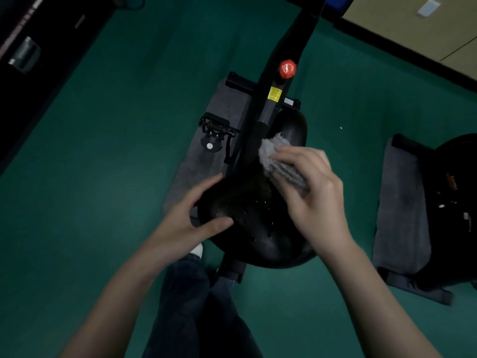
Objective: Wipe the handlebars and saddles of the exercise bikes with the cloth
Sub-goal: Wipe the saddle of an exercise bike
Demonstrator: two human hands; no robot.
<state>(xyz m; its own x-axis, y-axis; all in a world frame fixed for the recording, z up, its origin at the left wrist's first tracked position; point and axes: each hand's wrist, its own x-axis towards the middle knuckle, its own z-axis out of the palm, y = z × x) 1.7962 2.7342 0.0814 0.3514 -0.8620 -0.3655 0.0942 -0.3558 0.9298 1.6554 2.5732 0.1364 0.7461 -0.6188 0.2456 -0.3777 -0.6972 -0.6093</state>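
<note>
The grey cloth (277, 161) is being pressed onto the nose of the black saddle (250, 205) — gripped in the right hand (315, 192). The saddle's left edge is being steadied by the left hand (191, 218) — fingers straight, nothing clasped.

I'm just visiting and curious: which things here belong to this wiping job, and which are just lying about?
In the job: cloth, saddle, right hand holding the cloth, left hand resting on the saddle.
Just about: red knob, yellow sticker, pedal, grey mat.
</note>
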